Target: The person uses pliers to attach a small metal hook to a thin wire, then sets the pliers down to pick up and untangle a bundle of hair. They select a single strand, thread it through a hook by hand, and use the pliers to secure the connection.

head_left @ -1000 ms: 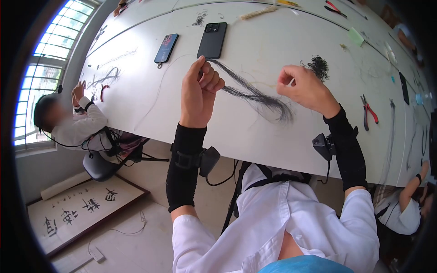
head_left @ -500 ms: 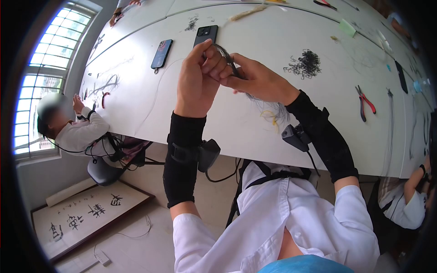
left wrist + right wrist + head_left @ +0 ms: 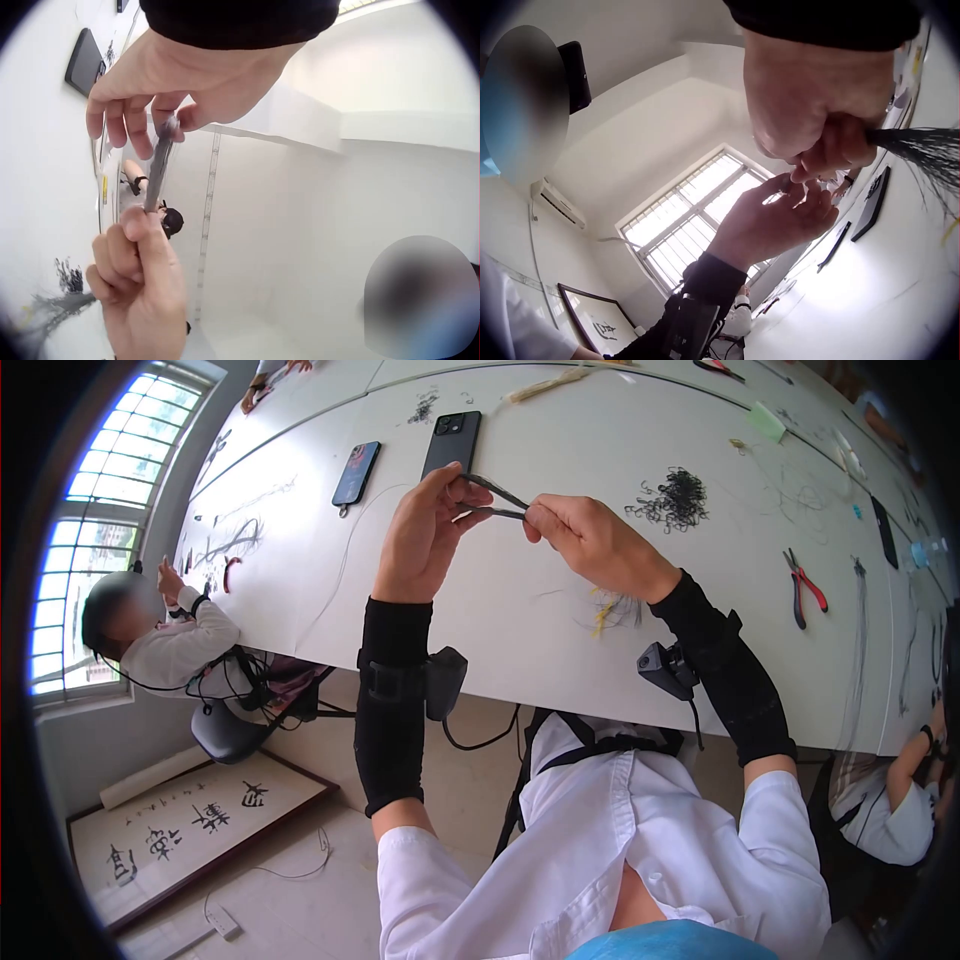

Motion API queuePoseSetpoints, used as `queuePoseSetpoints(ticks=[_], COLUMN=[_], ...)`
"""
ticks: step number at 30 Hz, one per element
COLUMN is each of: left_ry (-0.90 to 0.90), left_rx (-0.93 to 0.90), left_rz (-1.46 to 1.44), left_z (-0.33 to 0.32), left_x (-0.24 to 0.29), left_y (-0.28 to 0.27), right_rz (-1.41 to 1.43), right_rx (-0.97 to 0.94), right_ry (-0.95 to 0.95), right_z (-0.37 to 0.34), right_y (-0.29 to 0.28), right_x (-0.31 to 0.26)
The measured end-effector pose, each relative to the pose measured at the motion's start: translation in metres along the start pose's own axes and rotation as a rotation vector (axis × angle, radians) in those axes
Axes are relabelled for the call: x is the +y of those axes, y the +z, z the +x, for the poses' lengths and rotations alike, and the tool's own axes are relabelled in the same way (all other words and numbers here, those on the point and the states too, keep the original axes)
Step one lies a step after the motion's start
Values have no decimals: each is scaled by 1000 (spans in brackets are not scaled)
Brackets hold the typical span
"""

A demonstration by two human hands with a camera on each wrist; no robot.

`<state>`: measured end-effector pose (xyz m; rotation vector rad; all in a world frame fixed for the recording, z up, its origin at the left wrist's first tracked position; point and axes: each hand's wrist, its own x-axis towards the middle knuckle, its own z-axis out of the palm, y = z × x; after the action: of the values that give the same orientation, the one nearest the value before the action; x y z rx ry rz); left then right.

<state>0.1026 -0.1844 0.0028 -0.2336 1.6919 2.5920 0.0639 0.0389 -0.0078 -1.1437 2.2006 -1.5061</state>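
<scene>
1. Holds a bundle of dark strands (image 3: 497, 490) over the white table (image 3: 720, 680), stretched between left hand (image 3: 420, 540) and right hand (image 3: 605, 550); splits into a narrow open loop between them.
2. Pinched at the loop end by thumb and forefinger of left hand, with other fingers loosely bent; clamped at the gathered part between thumb and curled fingers of right hand.
3. Fans out loosely past right hand, with yellow thread (image 3: 603, 612) near the tips.
4. Hidden inside right hand for a short stretch; cut off at the side of the right wrist view; hard to make out exactly at the left fingertips.
5. Near left hand, partly covers dark phone (image 3: 453, 445); leaves a gap from right hand to pile of small black pieces (image 3: 675, 500), with pliers (image 3: 803, 590) farther right; reaches the near table edge below both hands.
</scene>
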Motion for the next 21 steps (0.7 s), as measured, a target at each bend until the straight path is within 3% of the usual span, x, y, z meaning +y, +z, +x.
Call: queuePoseSetpoints(ticks=[5,8,11,14,18,21], left_ry=[-61,-160,-37,86,54,63], left_rx=[243,53,22,69,-18,-23], left_rz=[59,75,-3,-146,-389,-347], left_z=[5,-16,-20,-7,-1,-8], left_x=[-29,-50,-65,-79,-96,-100], left_y=[-11,18,50,56,54,61], right_rz=[56,113,170,159,262,218], right_rx=[119,179,216,118,90,60], right_ry=[97,167,108,166,209,228], right_z=[8,9,10,8,6,4], right_y=[2,5,17,18,20,18], right_x=[18,27,49,44,51,58])
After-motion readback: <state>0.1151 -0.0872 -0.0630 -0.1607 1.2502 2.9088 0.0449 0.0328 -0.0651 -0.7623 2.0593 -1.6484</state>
